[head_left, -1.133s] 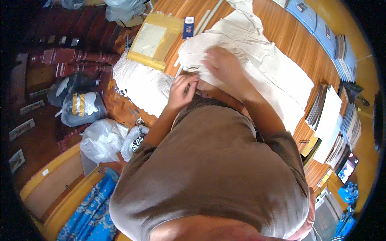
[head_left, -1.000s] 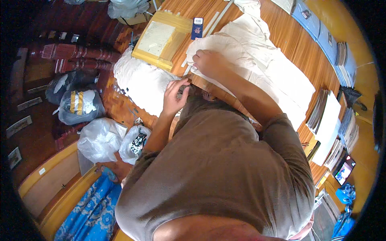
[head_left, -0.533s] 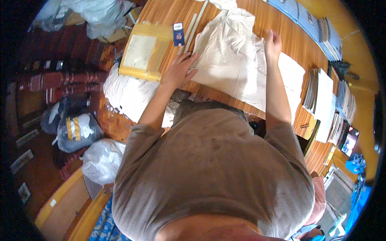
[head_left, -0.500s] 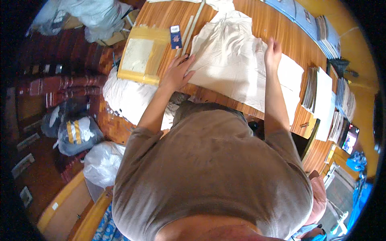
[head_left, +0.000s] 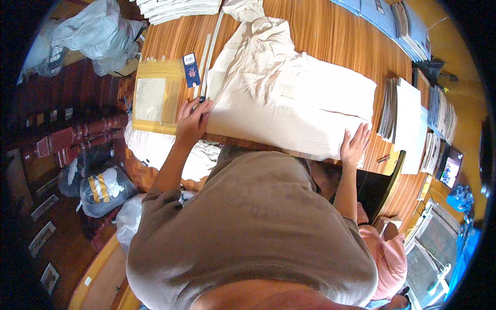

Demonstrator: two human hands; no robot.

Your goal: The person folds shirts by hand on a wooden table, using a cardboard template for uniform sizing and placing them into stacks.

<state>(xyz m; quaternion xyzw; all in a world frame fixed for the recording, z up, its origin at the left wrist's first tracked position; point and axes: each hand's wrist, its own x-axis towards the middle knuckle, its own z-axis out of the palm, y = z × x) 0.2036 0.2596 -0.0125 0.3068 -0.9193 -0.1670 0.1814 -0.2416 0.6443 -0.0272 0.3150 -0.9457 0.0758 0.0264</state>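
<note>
A cream cloth garment (head_left: 248,119) lies spread over the wooden table, smooth at its near part and bunched in wrinkles toward the far end. My right hand (head_left: 355,147) rests flat on its near right corner, fingers spread and holding nothing. At the garment's near left edge lies my left hand (head_left: 192,122), fingers slightly bent and thumb apart. Just beyond its fingertips sits a small dark object (head_left: 202,99), too small to name. Two narrow pale strips (head_left: 211,49) run away from there along the garment's left side. A dark blue tag (head_left: 191,70) lies left of them.
A yellow-taped board (head_left: 150,98) covers the table's left corner. Stacks of folded cloth (head_left: 178,8) and blue packets (head_left: 408,31) line the far edges. White sheets (head_left: 409,121) stand at the right. Pale cloth (head_left: 155,155) hangs below the left edge. Another person (head_left: 385,253) is behind right.
My right hand has come down from above the garment's right side onto its near corner. The garment's right part now lies flatter and wider. My left hand stays by the left edge; the view has shifted.
</note>
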